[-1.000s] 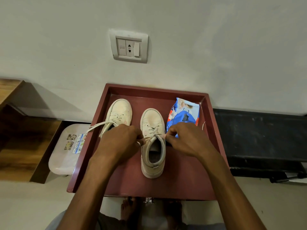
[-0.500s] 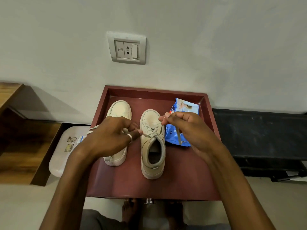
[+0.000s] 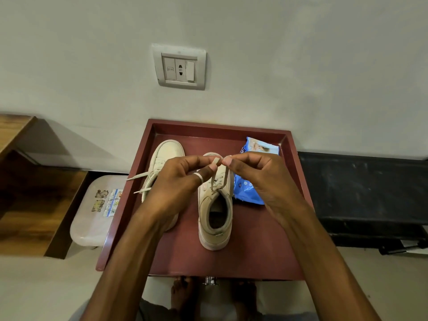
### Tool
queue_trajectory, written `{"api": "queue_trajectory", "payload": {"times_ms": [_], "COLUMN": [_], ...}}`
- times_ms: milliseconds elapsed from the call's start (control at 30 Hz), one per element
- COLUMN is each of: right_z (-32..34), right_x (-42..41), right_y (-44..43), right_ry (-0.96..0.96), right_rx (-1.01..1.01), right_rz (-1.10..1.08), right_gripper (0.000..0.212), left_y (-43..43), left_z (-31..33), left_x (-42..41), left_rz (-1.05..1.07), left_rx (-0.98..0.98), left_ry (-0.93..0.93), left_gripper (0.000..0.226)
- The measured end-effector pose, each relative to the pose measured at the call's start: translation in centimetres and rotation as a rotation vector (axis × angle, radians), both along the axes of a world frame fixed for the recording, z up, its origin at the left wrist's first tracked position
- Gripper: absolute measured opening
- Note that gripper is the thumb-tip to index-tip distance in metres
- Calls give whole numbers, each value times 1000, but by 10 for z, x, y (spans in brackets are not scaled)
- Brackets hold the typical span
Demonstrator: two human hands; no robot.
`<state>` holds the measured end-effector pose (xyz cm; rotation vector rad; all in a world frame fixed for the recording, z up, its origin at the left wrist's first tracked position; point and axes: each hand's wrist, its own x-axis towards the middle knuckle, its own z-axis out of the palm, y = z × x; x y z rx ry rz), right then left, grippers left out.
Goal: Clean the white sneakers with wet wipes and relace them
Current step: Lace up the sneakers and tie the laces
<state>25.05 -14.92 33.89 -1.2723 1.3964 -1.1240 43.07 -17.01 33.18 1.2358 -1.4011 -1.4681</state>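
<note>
While my left hand [image 3: 178,181] and right hand [image 3: 257,179] each pinch an end of the off-white flat lace [image 3: 217,161], fingertips nearly meeting, both strands rise from the white high-collared sneaker [image 3: 215,218] on the maroon rimmed tray [image 3: 231,258]. The second white sneaker [image 3: 168,151] stands just left and the blue wet-wipe pack [image 3: 247,191] just right.

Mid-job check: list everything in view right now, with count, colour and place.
tray: 1, dark red, centre, by the wall
left sneaker: 1, white, on tray
right sneaker: 1, white, on tray, beside it
lace: 1, off-white, rising from right sneaker
loose laces: off-white, from left sneaker to tray's left rim
wipes pack: 1, blue, on tray, right
socket plate: 1, white, on wall
stool: 1, white, left of tray
bench: 1, black, right
left hand: pinches lace
right hand: pinches lace
</note>
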Motion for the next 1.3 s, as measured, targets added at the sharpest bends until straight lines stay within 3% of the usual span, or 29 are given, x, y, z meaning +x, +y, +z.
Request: {"api": "queue_trajectory", "payload": {"times_ms": [300,600,900,1100,1300], "right_z": [-2,-3,-4,-5,-4], "right_x": [-7,-5,-1,0,4], "right_y": [-2,-2,-2,-4,-3], "right_ry": [-7,-36,-46,-36,-61], "right_rx": [8,-7,-15,-6,10], "right_rz": [-40,-74,-90,-76,-101], "right_gripper": [18,13,16,25,20], "left_y": [2,2,2,0,0], "left_z": [-2,-2,-6,-9,-14], "left_x": [-13,-9,-17,-19,-20], "left_rz": [254,104,294,122,148], "left_rx": [-72,-127,-152,-172,-168], "left_ry": [72,-21,57,57,83], "left_gripper": [16,30,23,41,25]}}
